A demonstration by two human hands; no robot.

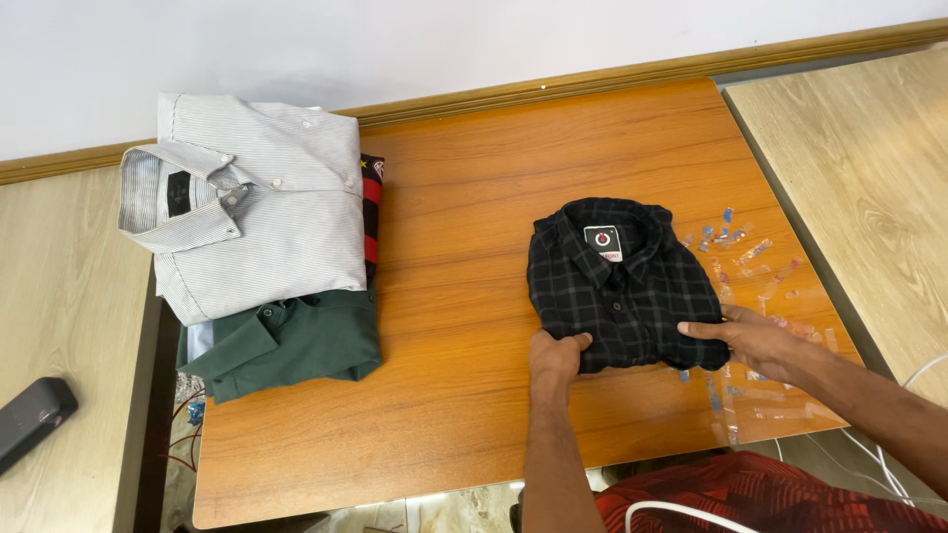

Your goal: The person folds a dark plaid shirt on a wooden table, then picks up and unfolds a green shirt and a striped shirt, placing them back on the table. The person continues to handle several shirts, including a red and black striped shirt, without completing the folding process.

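Folded black checked cotton shirt (622,286) lies right of centre on orange wooden bench (464,296). Left hand (555,357) pinches its near edge; right hand (750,339) grips near right corner. Folded shirt stack (262,237) far left.

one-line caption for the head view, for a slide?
Both hands, left hand and right hand, grip the near edge of a folded black plaid shirt on an orange table.

Folded shirts: four — one black plaid (622,286), three stacked (262,212). Hands: two (556,357).
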